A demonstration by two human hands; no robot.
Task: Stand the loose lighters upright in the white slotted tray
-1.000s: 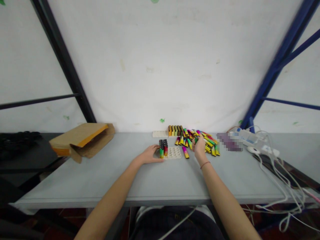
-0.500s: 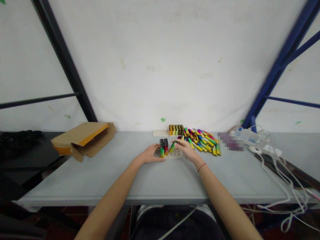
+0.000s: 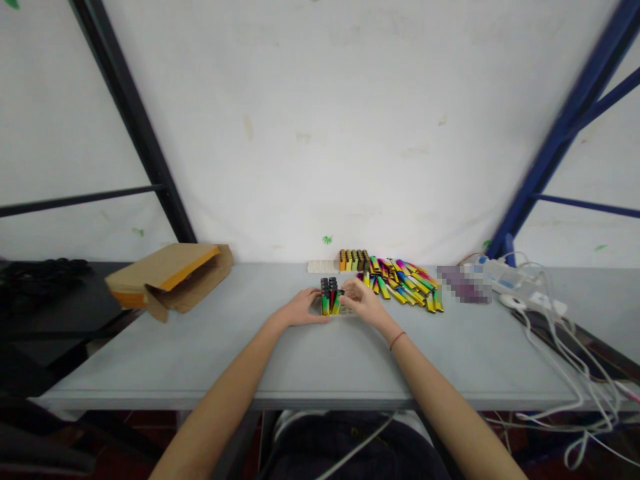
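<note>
A pale tray with holes [image 3: 345, 312] lies on the table in front of me, holding several upright lighters [image 3: 325, 304] with black tops at its left end. My left hand [image 3: 303, 308] grips the tray's left end, its thumb along the near edge and its fingers behind. My right hand [image 3: 364, 301] pinches a green and yellow lighter [image 3: 337, 305] beside the standing ones, tilted slightly; whether its base is in a hole I cannot tell. Beyond my right hand lies a loose pile of shiny multicoloured lighters [image 3: 407, 283].
Against the wall stand a second pale tray [image 3: 323, 267] and a block of upright lighters [image 3: 353, 260]. An open cardboard box [image 3: 167, 277] lies at the left. At the right are a power strip [image 3: 520, 283], tangled white cables [image 3: 575, 360] and a blurred purple item [image 3: 465, 285].
My right hand has moved left with the green and yellow lighter, bringing it against the standing lighters and more upright. My left hand stays at the tray.
</note>
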